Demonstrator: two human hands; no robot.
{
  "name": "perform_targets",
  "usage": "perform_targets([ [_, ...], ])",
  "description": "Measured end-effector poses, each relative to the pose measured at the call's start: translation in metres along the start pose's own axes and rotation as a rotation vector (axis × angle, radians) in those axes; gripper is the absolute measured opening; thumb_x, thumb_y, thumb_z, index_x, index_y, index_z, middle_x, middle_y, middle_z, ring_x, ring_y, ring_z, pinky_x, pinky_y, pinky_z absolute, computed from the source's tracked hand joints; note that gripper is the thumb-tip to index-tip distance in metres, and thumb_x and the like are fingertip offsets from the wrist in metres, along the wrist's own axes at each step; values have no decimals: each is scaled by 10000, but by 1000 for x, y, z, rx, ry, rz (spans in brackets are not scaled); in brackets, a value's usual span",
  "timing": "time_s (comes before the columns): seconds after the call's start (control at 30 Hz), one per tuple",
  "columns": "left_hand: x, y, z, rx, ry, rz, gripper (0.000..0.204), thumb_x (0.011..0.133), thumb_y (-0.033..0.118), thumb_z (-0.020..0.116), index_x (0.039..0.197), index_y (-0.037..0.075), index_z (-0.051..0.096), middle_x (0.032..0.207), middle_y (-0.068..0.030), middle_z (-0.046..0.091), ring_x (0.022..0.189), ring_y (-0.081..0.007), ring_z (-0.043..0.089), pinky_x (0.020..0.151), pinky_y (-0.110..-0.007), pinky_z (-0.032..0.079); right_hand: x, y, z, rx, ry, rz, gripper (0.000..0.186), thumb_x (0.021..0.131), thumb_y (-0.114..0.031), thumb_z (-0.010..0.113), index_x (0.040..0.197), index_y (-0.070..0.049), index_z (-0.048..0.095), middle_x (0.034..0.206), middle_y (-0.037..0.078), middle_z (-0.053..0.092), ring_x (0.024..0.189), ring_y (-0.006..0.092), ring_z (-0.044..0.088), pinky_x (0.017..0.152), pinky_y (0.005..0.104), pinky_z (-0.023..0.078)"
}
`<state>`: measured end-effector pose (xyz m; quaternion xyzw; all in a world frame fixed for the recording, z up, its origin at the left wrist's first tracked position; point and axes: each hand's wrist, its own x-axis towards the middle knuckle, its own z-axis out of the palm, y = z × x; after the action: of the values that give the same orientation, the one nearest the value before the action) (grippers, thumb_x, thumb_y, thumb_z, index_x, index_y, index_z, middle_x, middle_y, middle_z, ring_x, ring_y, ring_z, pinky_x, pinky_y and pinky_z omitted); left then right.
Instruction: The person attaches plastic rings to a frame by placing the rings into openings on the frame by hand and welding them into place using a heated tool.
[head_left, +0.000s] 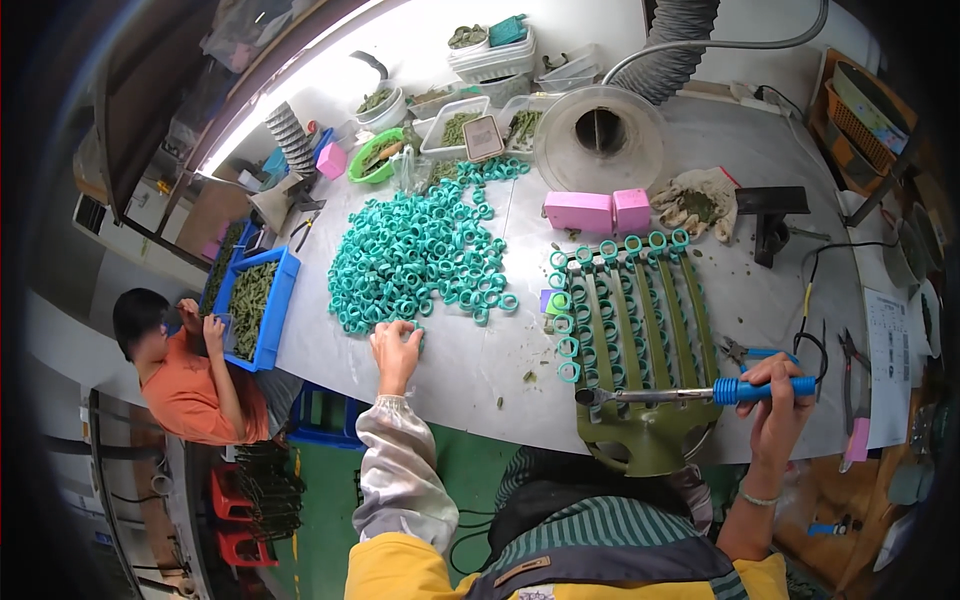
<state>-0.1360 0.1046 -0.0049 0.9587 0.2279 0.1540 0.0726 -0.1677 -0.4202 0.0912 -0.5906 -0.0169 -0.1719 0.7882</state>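
Note:
At the near edge of a big heap of teal rings (415, 250), my left hand (396, 350) reaches down with thumb and fingertips closed on a teal ring, partly hidden by the fingers. My right hand (776, 408) grips a soldering iron (765, 391) by its blue handle. Its metal shaft points left, crossing above the near end of an olive-green wax frame (640, 435). Long parallel bars run away from that end, with rows of teal rings set along them. Several more rings line the frame's left and far edges.
Pink blocks (580, 212) and a work glove (698, 203) lie beyond the frame. A clear round hood (603, 140) stands behind. Pliers (757, 354) and a black cable (808, 290) lie right. Leftward, a person in orange (205, 390) sits by a blue tray (280, 315) of green pieces.

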Motion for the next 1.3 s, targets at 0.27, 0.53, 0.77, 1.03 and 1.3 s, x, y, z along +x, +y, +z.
perform_targets([
  [0.27,-64,99,-52,-854,-321,205,186,852,25,737,1036,28,706,951,-38,618,817,-80,608,659,-217,509,-2,-4,-7,-44,47,-11,281,957,-154,585,754,31,644,738,112,625,473,130,569,372,223,457],
  [0.53,-125,163,-83,-916,-588,509,341,876,-37,666,1202,63,671,1140,-54,587,883,-126,596,749,-262,513,-6,-2,-10,-44,27,34,277,962,-162,592,763,20,651,750,110,642,489,134,582,403,228,462],
  [0.77,-130,182,-74,-688,-353,781,296,826,38,703,1119,46,666,1097,-96,653,1043,-313,578,905,-397,487,-11,11,-3,25,-56,51,250,965,-127,582,789,31,661,776,123,665,506,141,600,441,240,496],
  [1.03,-129,183,-71,-610,-330,833,307,805,31,725,1109,64,691,1119,-95,656,1043,-296,597,895,-382,501,-7,-4,-14,-15,-56,3,254,962,-119,575,780,33,665,749,121,658,496,139,593,407,237,478],
  [1.3,-36,128,-15,-515,-23,462,116,863,-20,615,967,27,636,953,-136,607,890,-300,596,794,-383,487,-5,-11,-22,-44,28,-27,278,954,-160,583,751,18,649,725,103,629,522,138,598,362,223,444],
])
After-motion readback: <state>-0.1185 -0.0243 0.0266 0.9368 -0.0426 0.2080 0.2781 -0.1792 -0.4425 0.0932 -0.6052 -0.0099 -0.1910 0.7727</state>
